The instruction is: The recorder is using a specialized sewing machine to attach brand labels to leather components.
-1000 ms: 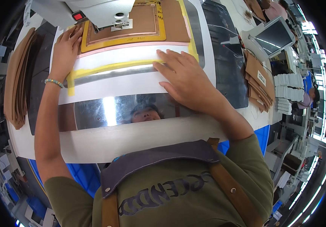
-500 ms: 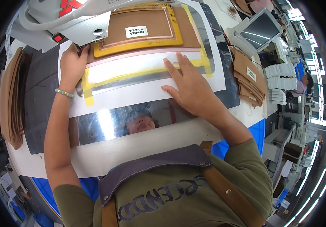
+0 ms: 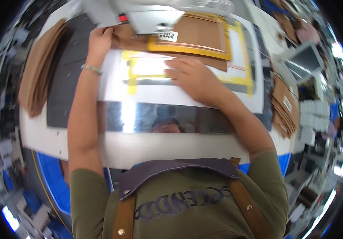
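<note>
My left hand (image 3: 100, 43) pinches the left edge of a brown fabric panel (image 3: 128, 39) beside the sewing machine head. A yellow frame (image 3: 189, 56) lies on the brown piece, with a pale label (image 3: 167, 36) inside it; the machine head hides its upper left part. Below the frame is a white sheet (image 3: 111, 85) carrying a rectangle of yellow tape (image 3: 132, 81). My right hand (image 3: 195, 77) is over this taped area, just below the frame. Its fingers are stretched out toward the left and slightly blurred, with nothing visible in them.
The white sewing machine head (image 3: 153, 18) overhangs the far side. A stack of folded brown pieces (image 3: 44, 67) stands at the left, more labelled brown pieces (image 3: 284, 107) at the right. A screen (image 3: 303, 59) sits beyond those. A shiny metal plate (image 3: 211, 119) runs along the near side.
My view has shifted, so the scene sits further right. The brown panel now sticks out left of the yellow frame, skewed, with my left hand at its edge. My right hand has moved left along the frame.
</note>
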The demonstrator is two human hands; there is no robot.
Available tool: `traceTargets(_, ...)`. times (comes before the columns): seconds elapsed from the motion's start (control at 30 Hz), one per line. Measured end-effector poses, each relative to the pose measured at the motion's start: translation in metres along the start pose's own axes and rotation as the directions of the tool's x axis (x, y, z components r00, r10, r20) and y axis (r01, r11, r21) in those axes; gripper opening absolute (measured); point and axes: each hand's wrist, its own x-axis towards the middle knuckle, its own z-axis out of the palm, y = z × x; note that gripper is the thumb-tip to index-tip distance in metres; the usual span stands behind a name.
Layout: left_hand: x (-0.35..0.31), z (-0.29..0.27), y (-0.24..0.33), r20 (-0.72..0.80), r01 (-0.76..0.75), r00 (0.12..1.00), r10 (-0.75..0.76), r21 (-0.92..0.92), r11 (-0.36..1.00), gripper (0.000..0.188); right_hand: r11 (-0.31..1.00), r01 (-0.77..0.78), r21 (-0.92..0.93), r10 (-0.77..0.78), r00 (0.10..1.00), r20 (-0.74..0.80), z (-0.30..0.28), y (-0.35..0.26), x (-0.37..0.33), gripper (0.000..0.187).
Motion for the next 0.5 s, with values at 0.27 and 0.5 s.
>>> traceTargets(0.27, -0.142, -0.194, 0.099, -0.079, -0.299, 0.822, 0.564, 0.782, 0.546, 0.045, 0.979, -0.122, 0.165, 0.116, 0.992, 0.045, -0.012, -0.014, 0.002, 0.039)
traceTargets(0.5, -0.320, -0.350, 0.083, -0.711, -0.002, 0.702, 0.048, 0.066, 0.998, 0.046, 0.975, -0.186, 0.123, 0.167, 0.975, 0.149, -0.014, -0.021, 0.005, 0.041)
